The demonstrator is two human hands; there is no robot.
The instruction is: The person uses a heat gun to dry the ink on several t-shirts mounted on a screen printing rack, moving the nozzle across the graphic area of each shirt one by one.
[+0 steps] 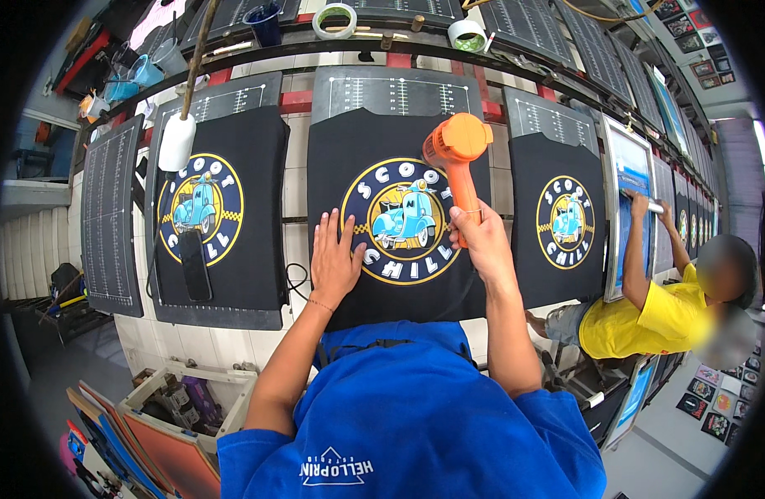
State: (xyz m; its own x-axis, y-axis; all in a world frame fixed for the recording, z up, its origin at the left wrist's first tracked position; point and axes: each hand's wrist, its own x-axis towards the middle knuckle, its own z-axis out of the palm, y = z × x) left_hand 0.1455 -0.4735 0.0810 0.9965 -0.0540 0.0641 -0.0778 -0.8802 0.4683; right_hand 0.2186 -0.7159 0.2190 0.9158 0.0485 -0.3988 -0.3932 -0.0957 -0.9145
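- The right hand is wrapped around the handle of an orange heat gun, held upright over the middle black shirt, its nozzle end near the upper right of the round scooter print.
- The left hand lies flat with fingers spread wide, holding nothing, pressing the shirt at the print's lower left edge.
- 3 black shirts sit side by side on printing boards along a long bench — the left shirt carries a dark phone-like slab on its lower part, and the right shirt shows the same print.
- At the bench's right end another person in a yellow shirt reaches both hands to a framed screen.
- 2 tape rolls rest at the far edge.
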